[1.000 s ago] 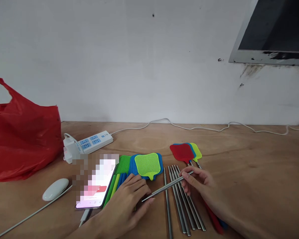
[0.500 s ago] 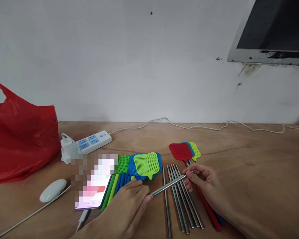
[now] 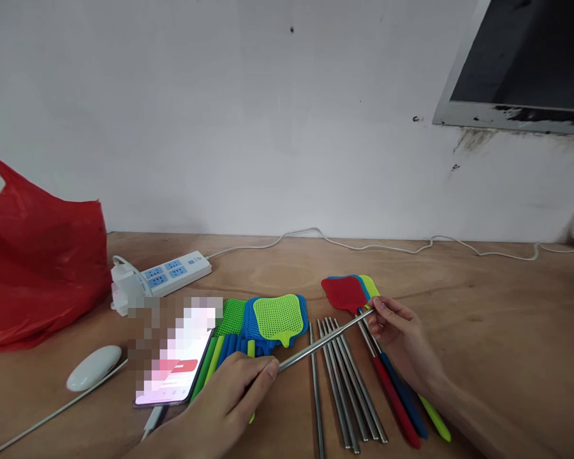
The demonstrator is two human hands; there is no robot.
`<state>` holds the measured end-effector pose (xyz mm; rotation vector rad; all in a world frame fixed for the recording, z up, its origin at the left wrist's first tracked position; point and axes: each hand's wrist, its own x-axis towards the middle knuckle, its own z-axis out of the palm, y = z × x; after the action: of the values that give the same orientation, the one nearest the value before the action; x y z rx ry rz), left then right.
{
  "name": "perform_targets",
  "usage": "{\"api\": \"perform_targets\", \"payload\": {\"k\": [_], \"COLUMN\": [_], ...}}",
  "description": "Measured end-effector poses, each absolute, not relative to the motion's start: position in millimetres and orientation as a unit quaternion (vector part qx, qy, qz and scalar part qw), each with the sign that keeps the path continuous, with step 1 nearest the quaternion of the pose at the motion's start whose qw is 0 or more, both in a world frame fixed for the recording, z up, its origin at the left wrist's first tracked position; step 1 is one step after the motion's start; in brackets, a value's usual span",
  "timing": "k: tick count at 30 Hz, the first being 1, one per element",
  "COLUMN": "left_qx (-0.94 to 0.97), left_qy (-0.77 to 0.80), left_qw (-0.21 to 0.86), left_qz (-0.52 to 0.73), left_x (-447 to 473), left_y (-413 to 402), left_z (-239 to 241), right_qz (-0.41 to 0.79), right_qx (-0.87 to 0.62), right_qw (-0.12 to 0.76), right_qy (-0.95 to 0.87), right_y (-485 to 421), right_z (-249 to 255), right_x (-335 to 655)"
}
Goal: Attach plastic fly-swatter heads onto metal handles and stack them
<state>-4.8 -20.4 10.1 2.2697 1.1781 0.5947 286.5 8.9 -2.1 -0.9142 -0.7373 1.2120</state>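
Note:
A thin metal rod (image 3: 318, 343) slants up to the right between my two hands, above the table. My left hand (image 3: 236, 392) is closed around its lower, thicker end. At its upper tip, my right hand (image 3: 397, 328) pinches it between thumb and fingers. Below lies a row of similar loose metal rods (image 3: 349, 395). Beside my right hand rest assembled fly swatters with a red head (image 3: 345, 293) and red, blue and yellow-green handles (image 3: 433, 417). A yellow-green swatter head (image 3: 278, 317) tops a pile of blue and green ones; my left hand partly hides the coloured handles (image 3: 213, 357) below.
A lit phone (image 3: 176, 366) with a cable lies left of the handles. Farther left are a white mouse (image 3: 94, 368), a power strip (image 3: 176, 271) and a red plastic bag (image 3: 43, 274). A white cord (image 3: 377, 246) runs along the wall.
My hands have moved apart, the right one up and the left one leftward, and more of the rod shows between them. The swatter handles beside my right hand are more exposed.

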Motion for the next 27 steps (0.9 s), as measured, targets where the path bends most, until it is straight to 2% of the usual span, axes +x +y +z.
{"api": "perform_targets", "payload": {"k": [7,15,20,27], "left_qx": [0.875,0.888,0.901,0.905], "left_qy": [0.404,0.394,0.378,0.374], "left_qw": [0.211,0.196,0.163,0.152], "left_qz": [0.162,0.136,0.136,0.137], "left_x": [1.4,-0.5,1.0,2.3], "left_y": [-26.0,-26.8,-28.5,-28.5], "left_z": [17.8,17.8,10.3,11.3], "right_qz": [0.546,0.575,0.605,0.605], "right_qx": [-0.406,-0.424,-0.418,-0.413], "right_qw": [0.662,0.62,0.532,0.503], "right_qy": [-0.314,-0.323,-0.42,-0.458], "right_y": [6.3,1.2,-10.8,-14.6], "right_z": [-4.8,-1.1,-12.7,-19.6], "right_x": [282.2,276.0,261.1,258.3]}}
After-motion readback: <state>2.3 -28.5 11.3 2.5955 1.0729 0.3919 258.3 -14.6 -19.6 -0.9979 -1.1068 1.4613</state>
